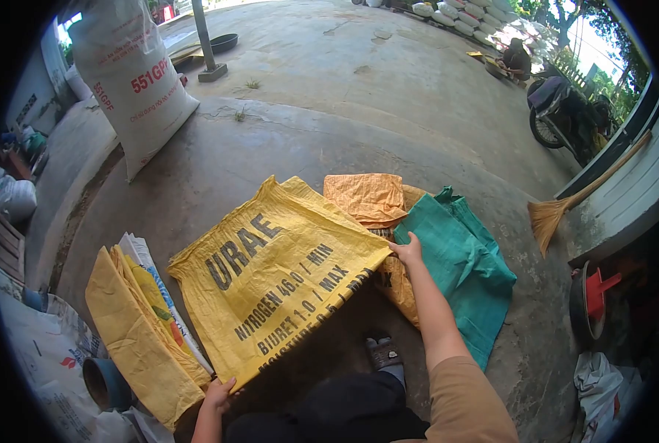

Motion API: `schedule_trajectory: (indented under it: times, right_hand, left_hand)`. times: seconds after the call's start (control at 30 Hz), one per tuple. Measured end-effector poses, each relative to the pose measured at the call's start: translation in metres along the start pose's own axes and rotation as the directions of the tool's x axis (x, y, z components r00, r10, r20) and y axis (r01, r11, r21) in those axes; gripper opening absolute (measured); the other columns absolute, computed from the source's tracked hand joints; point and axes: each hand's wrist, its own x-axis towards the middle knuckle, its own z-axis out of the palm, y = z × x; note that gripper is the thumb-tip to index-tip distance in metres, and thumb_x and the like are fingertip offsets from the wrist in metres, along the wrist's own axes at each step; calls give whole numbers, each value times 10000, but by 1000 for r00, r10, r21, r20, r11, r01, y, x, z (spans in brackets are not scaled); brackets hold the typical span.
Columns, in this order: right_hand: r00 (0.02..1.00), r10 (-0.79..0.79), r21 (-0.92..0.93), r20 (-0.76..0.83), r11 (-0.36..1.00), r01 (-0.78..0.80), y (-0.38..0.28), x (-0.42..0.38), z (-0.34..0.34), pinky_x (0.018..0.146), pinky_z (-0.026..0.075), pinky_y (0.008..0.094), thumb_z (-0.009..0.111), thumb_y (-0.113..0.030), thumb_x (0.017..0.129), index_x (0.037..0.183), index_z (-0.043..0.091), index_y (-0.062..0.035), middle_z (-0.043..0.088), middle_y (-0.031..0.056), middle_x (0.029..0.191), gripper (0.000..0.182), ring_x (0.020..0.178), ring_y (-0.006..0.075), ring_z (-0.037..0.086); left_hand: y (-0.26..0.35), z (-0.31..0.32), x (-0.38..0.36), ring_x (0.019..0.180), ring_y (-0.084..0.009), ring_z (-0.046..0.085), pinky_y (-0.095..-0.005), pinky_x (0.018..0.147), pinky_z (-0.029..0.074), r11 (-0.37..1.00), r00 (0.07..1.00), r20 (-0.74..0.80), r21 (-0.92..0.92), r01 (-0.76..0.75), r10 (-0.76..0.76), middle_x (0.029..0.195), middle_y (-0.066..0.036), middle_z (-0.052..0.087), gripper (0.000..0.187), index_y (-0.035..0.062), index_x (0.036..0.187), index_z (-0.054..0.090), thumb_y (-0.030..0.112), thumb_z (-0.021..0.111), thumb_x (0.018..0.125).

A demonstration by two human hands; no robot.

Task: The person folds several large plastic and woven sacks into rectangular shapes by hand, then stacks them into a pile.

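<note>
A yellow woven sack (285, 258) printed with black "URAE" lettering is spread out in front of me, held at two corners. My left hand (218, 393) grips its lower left corner, fingers closed on the edge. At its right corner my right hand (407, 249) pinches the fabric. Left of it lies a stack of folded sacks (134, 325), yellow and white. To the right are a folded orange sack (364, 199) and a crumpled green sack (458, 262), close to my right hand. More orange sack material (397, 295) shows partly beneath my right arm.
A tall full white sack (141, 81) stands at upper left near a post (204, 37) and a dark basin (223, 42). On the right are a broom (588, 188), a motorbike (569, 111) and a red dustpan (601, 284). White sacks (477, 18) are piled far back.
</note>
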Motion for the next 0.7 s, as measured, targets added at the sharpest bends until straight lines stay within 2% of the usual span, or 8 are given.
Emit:
schedule_trajectory:
  times: [0.03,0.1,0.17,0.37,0.47,0.5,0.57,0.7]
  right_hand:
    - [1000,-2,-1,4,1000,2,2,-8,4,780,454,345,742,-289,666,1249,331,32,545,166,1018,782,908,203,551]
    - [967,244,411,-65,890,-197,-5,-29,14,738,464,374,703,-304,720,1315,201,-19,481,185,1126,829,963,251,532]
    - [813,276,625,513,529,-574,-59,-95,-13,792,424,460,650,-379,753,1335,157,-87,357,144,1254,817,1066,273,459]
    - [489,302,157,818,701,-696,-63,-232,34,827,411,449,629,-377,774,1233,311,-94,433,82,1158,625,996,217,499]
    - [356,157,151,921,700,-698,-84,-254,60,789,441,331,621,-250,796,1104,463,-21,558,98,945,415,887,187,548]
    - [351,151,149,924,704,-694,-89,-252,73,789,441,331,621,-250,796,1104,463,-21,558,98,945,415,887,187,548]
    - [770,53,363,636,860,-359,-99,-251,97,768,441,293,600,-149,792,1021,507,40,590,117,900,312,846,191,561]
    - [803,-177,365,569,929,-54,-167,-229,81,762,440,291,570,-109,776,1000,502,81,587,130,949,301,852,176,556]
  left_hand:
    - [0,2,0,626,-189,595,-252,482,452,999,999,4,-15,31,-31,841,-92,608,215,25,1050,500,101,510,849]
    - [3,6,-1,627,-189,595,-248,481,454,998,999,8,-38,45,-44,840,-93,606,213,25,1051,497,101,505,853]
    - [7,9,-3,629,-190,595,-243,479,455,996,998,11,-64,57,-56,838,-94,603,211,25,1053,493,100,500,856]
    - [3,23,-2,654,-193,604,-228,475,455,982,990,39,-129,141,-137,858,-98,601,220,26,1069,478,107,489,865]
    - [6,34,-4,715,-201,615,-239,504,465,976,977,77,-77,205,-199,899,-88,599,246,39,1100,474,131,485,872]
    - [6,37,-4,755,-204,617,-246,536,470,975,962,164,-16,222,-216,929,-80,597,266,52,1119,471,158,487,876]
    - [9,47,-10,795,-208,618,-254,569,475,973,941,245,41,229,-232,959,-71,595,286,64,1138,469,184,488,879]
    - [28,73,-22,907,-210,598,-290,699,467,933,885,342,282,224,-316,1052,-67,583,375,92,1189,449,306,477,882]
